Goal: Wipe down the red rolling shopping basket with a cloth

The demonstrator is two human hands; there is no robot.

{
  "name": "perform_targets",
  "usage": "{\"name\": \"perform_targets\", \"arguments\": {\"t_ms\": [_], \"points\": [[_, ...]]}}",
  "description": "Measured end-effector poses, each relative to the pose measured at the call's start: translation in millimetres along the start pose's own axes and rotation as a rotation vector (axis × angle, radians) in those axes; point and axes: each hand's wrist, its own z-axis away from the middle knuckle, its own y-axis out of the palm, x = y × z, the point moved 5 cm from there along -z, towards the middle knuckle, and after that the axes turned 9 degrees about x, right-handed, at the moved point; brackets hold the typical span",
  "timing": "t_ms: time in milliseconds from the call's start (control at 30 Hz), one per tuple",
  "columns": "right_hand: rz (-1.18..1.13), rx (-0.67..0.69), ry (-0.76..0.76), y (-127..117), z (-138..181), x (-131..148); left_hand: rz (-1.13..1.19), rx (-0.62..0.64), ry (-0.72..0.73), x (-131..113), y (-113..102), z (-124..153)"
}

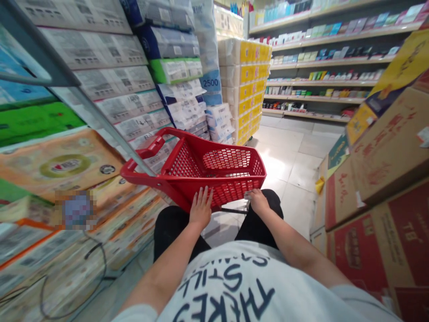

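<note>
Basket (231, 182) between packs (117, 85) and cartons (385, 152)

The scene is brightly and evenly lit in white, probably from overhead, the source being out of view. Beyond the red basket (214, 182), to its right, the floor (276, 163) throws back a strong glare. Shelves (335, 38) farther behind it look soft, their labels unreadable. Wide-angle stretching smears the orange pack (27, 165) left of the basket and the cartons (392, 152) right of it. A pixelated patch (77, 210) hides a spot to its lower left.
</note>
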Motion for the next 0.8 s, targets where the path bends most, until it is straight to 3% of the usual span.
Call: {"name": "perform_targets", "arguments": {"t_ms": [200, 300, 433, 600, 667, 800], "points": [[-0.046, -0.355, -0.396, -71.0, -19.8, 88.9, 0.018, -0.022, -0.001, -0.4, 3.1, -0.1], [-0.018, -0.419, -0.476, -88.1, -25.7, 114.2, 0.029, -0.018, -0.005, 1.9, 2.3, 1.7], [0.057, -0.356, -0.469, -63.6, -21.2, 106.8, 0.043, -0.005, 0.003, 5.6, 1.9, 7.8], [0.168, -0.135, -0.382, -13.9, -7.4, 82.1, 0.065, -0.009, 0.019, 8.6, 4.1, 14.4], [0.176, -0.119, -0.392, -13.4, -7.5, 87.5, 0.072, -0.021, 0.029, 9.0, 5.5, 15.2], [0.162, -0.227, -0.512, -42.5, -19.7, 126.3, 0.083, -0.048, 0.042, 9.6, 8.0, 14.6]]}}
